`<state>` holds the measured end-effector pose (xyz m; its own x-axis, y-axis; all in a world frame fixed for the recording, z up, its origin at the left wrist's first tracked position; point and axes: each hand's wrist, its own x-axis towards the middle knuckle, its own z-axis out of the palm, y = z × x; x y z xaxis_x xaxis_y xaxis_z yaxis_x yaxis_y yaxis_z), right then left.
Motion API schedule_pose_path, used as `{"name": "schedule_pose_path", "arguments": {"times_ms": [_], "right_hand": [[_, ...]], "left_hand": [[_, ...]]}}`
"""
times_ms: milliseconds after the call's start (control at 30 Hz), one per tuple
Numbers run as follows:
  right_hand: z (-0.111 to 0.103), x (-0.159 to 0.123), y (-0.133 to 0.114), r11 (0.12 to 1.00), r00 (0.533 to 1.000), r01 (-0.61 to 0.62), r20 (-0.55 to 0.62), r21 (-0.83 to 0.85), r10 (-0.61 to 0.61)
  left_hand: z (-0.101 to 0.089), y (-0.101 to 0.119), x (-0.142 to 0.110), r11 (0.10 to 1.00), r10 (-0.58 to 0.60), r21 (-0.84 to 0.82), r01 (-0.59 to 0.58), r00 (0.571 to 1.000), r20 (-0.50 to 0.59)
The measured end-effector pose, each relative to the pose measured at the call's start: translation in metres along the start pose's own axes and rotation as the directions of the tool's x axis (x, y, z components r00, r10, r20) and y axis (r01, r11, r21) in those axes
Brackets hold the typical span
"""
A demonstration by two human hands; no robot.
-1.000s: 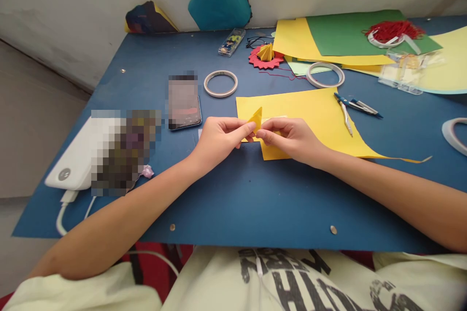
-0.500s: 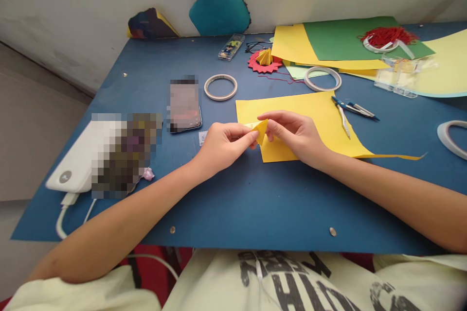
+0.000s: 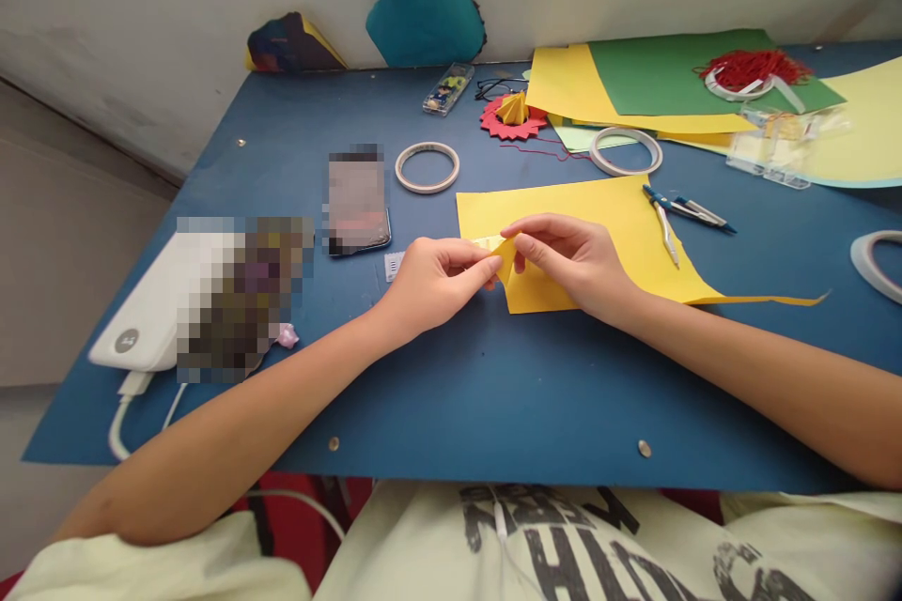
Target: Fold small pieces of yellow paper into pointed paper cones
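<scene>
Between my hands is a small folded piece of yellow paper [image 3: 506, 259], held above the table. My left hand [image 3: 443, 280] pinches it between thumb and fingers from the left. From the right, the thumb and fingertips of my right hand [image 3: 570, 258] close on its upper corner. Part of the folded piece is hidden behind my fingers. Under and behind my right hand lies a larger yellow paper sheet [image 3: 564, 197], with a thin strip curling off its right corner. On that sheet's right edge rests a blue and silver compass [image 3: 687, 207].
Two tape rolls [image 3: 427, 168] [image 3: 626, 152] lie behind the sheet, another tape roll [image 3: 878, 265] at right. A red and yellow paper ornament [image 3: 513, 115], green paper [image 3: 676, 70] and red thread [image 3: 761, 70] are at the back. A phone [image 3: 358, 202] and white power bank [image 3: 162, 300] lie left.
My right fingertips have closed in on the folded paper's upper corner, and the piece is turned slightly. Both hands otherwise stay in place.
</scene>
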<state>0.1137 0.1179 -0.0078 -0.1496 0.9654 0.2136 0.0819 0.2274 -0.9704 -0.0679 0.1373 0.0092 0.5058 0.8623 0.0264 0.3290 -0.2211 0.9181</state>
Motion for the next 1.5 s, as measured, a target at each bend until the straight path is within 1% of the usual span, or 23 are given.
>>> {"name": "schedule_pose_path", "arguments": {"times_ms": [167, 233, 267, 333, 433, 533, 733, 967, 1333, 1433, 1500], "right_hand": [[0.0006, 0.0004, 0.0009, 0.998, 0.998, -0.028, -0.049, -0.051, 0.026], [-0.0005, 0.0010, 0.0017, 0.998, 0.997, -0.044, -0.064, -0.035, 0.041], [-0.0015, 0.0013, 0.0020, 0.999, 0.998, -0.045, -0.054, -0.014, 0.044], [-0.0036, 0.0015, 0.0022, 0.999, 0.999, -0.037, 0.002, 0.026, 0.037], [-0.0055, 0.0010, 0.0014, 1.000, 0.997, -0.022, 0.068, 0.007, 0.022], [-0.0049, 0.0001, 0.0010, 0.999, 0.998, -0.029, 0.051, -0.025, 0.030], [-0.0021, 0.0004, 0.0016, 0.999, 0.998, -0.052, 0.018, -0.012, 0.053], [-0.0002, 0.0011, -0.0001, 0.996, 0.997, -0.077, -0.011, -0.041, 0.077], [-0.0009, 0.0013, 0.0013, 0.996, 0.997, -0.076, -0.018, -0.053, 0.075], [-0.0025, 0.0019, 0.0043, 0.998, 0.997, -0.070, -0.019, 0.001, 0.070], [-0.0031, 0.0021, 0.0050, 0.997, 0.997, -0.074, 0.015, 0.031, 0.074]], "left_hand": [[0.0009, -0.0016, 0.0000, 0.999, 0.030, 0.042, -0.029, 1.000, -0.006], [0.0010, -0.0011, -0.0003, 0.998, 0.031, 0.048, -0.031, 1.000, -0.006], [0.0009, -0.0005, -0.0004, 0.999, 0.030, 0.045, -0.030, 1.000, -0.005], [0.0004, 0.0005, -0.0005, 0.999, 0.022, 0.031, -0.022, 1.000, -0.005], [-0.0004, 0.0014, -0.0002, 1.000, 0.016, 0.019, -0.016, 1.000, -0.010], [-0.0005, 0.0009, 0.0000, 1.000, 0.019, 0.021, -0.019, 1.000, -0.007], [0.0002, -0.0018, 0.0000, 0.999, 0.024, 0.023, -0.024, 1.000, -0.002], [0.0000, -0.0019, 0.0001, 0.999, 0.037, 0.035, -0.037, 0.999, -0.003], [0.0009, -0.0026, 0.0006, 0.998, 0.043, 0.045, -0.042, 0.999, -0.014], [0.0011, -0.0023, -0.0001, 0.998, 0.039, 0.044, -0.039, 0.999, -0.017], [0.0013, -0.0024, -0.0004, 0.998, 0.041, 0.042, -0.040, 0.999, -0.019]]}}
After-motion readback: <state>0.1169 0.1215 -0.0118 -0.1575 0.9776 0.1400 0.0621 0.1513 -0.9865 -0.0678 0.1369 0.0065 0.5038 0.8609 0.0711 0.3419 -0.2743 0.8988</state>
